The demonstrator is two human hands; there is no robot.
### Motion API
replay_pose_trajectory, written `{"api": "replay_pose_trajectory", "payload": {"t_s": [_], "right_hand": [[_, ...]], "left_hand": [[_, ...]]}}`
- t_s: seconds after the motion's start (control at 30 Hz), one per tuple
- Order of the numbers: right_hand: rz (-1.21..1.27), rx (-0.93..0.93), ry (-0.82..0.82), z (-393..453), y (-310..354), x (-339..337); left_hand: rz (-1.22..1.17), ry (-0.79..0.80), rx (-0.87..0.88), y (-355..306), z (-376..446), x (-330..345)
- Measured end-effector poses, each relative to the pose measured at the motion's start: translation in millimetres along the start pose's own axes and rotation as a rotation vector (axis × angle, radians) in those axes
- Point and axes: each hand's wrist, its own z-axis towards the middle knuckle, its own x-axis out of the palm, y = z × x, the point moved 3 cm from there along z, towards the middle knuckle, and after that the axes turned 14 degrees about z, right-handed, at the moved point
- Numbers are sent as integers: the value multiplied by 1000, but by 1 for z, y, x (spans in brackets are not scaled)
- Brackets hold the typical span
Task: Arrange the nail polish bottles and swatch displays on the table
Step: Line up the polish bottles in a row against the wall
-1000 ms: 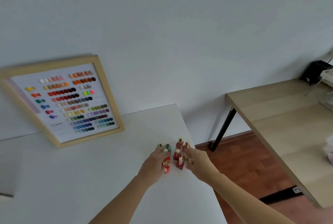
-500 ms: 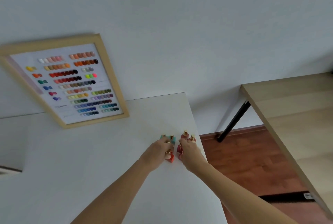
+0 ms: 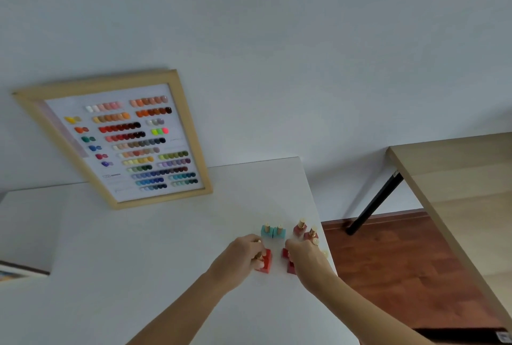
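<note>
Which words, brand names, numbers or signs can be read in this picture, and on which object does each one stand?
No text can be read for certain.
Swatch display: small dark mark and faint lines of print at its lower left, too blurred to read.
Nail polish bottles: no label can be made out.
White tag on the floor at the lower right: dark print, too small to read.

Nail studio corner: framed swatch display (image 3: 130, 142), white table (image 3: 138, 261), plain wall (image 3: 277, 25).

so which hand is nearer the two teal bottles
Left. The left hand sits just below and left of the teal bottles; the right hand is slightly farther, below and right, under the pink bottles.
</note>
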Motion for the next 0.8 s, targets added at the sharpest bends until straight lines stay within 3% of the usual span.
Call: {"api": "replay_pose_trajectory", "payload": {"t_s": [0.13,0.47,0.8], "right_hand": [[84,-41,-24,1,10,-30],[247,-95,-291,71,23,-119],[165,-26,-213,162,13,-114]], "left_hand": [[-46,-40,-29,16,-5,-32],[-54,-224,-91,33,61,-96],[-48,-125,-195,56,138,-76]]}}
